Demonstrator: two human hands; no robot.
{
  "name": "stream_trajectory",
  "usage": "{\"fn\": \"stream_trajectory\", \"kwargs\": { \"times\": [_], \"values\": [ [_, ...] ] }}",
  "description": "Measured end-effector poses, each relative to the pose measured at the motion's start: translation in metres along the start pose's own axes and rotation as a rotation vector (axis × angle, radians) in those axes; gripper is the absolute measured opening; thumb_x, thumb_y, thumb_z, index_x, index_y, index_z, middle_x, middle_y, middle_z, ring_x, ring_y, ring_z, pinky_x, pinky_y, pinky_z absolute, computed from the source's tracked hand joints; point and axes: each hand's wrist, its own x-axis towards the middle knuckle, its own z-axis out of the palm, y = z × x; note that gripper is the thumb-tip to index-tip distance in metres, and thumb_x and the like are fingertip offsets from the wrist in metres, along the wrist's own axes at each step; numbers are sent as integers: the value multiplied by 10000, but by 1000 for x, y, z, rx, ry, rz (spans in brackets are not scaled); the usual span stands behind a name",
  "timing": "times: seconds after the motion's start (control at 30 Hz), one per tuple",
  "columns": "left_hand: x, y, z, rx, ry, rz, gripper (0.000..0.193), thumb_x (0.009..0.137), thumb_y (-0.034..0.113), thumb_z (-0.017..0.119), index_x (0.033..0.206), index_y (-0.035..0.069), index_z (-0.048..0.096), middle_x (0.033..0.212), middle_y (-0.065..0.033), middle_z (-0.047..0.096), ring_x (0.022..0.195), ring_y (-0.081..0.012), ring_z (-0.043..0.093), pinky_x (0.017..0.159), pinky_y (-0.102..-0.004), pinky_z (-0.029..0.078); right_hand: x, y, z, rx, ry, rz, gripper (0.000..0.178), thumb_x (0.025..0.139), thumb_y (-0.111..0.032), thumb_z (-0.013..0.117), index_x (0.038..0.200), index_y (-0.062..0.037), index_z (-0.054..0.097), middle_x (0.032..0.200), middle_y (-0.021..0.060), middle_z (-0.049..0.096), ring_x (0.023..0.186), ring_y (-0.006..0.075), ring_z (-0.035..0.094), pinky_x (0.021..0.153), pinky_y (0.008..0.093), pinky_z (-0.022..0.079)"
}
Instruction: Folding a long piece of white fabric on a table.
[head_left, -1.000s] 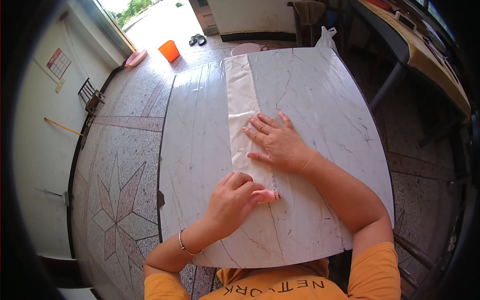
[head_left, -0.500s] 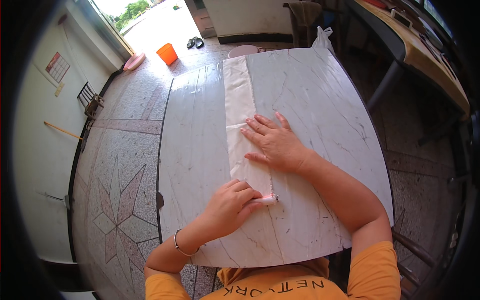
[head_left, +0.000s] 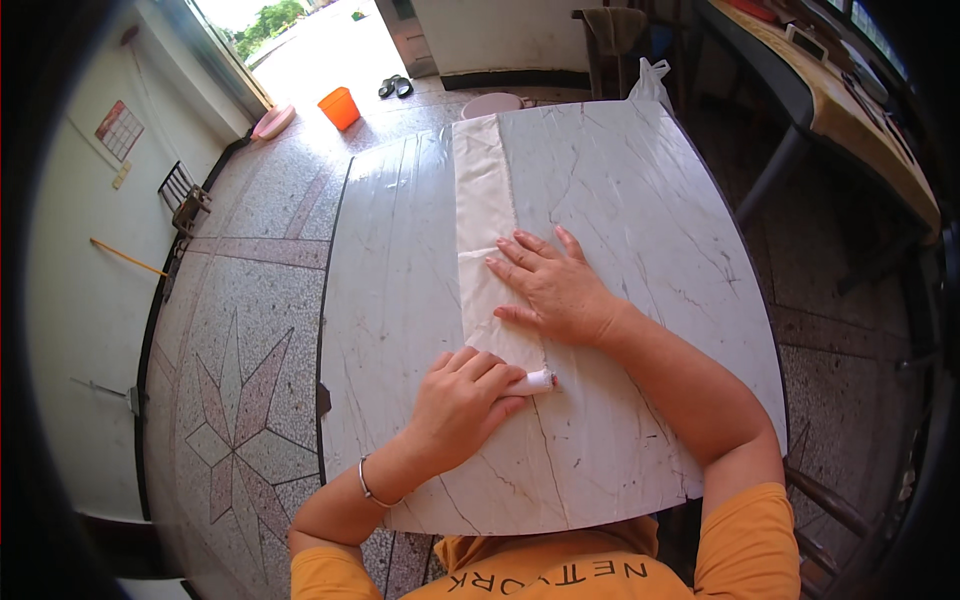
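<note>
Here | left hand (head_left: 462,400) fingers curled on cloth roll (head_left: 540,381) | right hand (head_left: 552,285) flat, pressing strip (head_left: 483,190) | table (head_left: 640,200) edges well apart

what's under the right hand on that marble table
The right hand lies flat on a long white cloth strip spread over the marble table. The patch beneath the palm is hidden.

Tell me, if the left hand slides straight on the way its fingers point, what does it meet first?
The left hand points right, over the cloth roll. Past the roll, it would probably meet the right forearm lying on the table.
</note>
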Motion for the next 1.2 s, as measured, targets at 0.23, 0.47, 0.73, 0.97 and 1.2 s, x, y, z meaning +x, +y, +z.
{"fn": "stream_trajectory", "kwargs": {
  "times": [0.23, 0.47, 0.73, 0.97, 1.2],
  "values": [
    [-7, -4, 5, -165, -60, 18, 166, 822, 165, 756, 956, 81, 706, 907, -51, 646, 868, -239, 596, 736, -356, 469, 0, -1, -4, -16, -8, 28, 685, 988, -597, 410, 1513, -156, 412, 1594, 65, 346, 1506, 217, 226, 1208, 545, 61],
    [-2, -10, 4, -77, -78, -21, 172, 814, 225, 762, 925, 104, 711, 889, -21, 630, 869, -220, 594, 758, -352, 438, 0, 2, -3, -18, 15, 26, 696, 981, -612, 409, 1517, -169, 396, 1590, 65, 353, 1502, 224, 239, 1204, 564, 96],
    [-3, -7, 8, 31, 82, 56, 227, 797, 213, 776, 979, 96, 708, 906, -19, 635, 860, -212, 593, 765, -351, 443, 0, 2, -2, 32, 4, 31, 692, 984, -599, 420, 1510, -150, 414, 1593, 78, 344, 1506, 224, 220, 1206, 560, 76],
    [-4, -6, 4, -27, -87, 98, 205, 815, 205, 768, 965, 80, 704, 880, -46, 647, 832, -232, 607, 759, -359, 474, 0, 1, -4, -8, -26, 38, 691, 989, -606, 396, 1511, -152, 412, 1598, 73, 337, 1509, 224, 215, 1207, 562, 72],
    [-5, -5, -2, -301, -219, -58, 167, 862, 232, 722, 914, 87, 660, 873, -45, 639, 852, -246, 608, 768, -370, 487, 0, 0, -6, 22, -16, 26, 677, 988, -578, 432, 1502, -138, 424, 1597, 76, 337, 1507, 231, 220, 1203, 558, 79]
  ]
}}
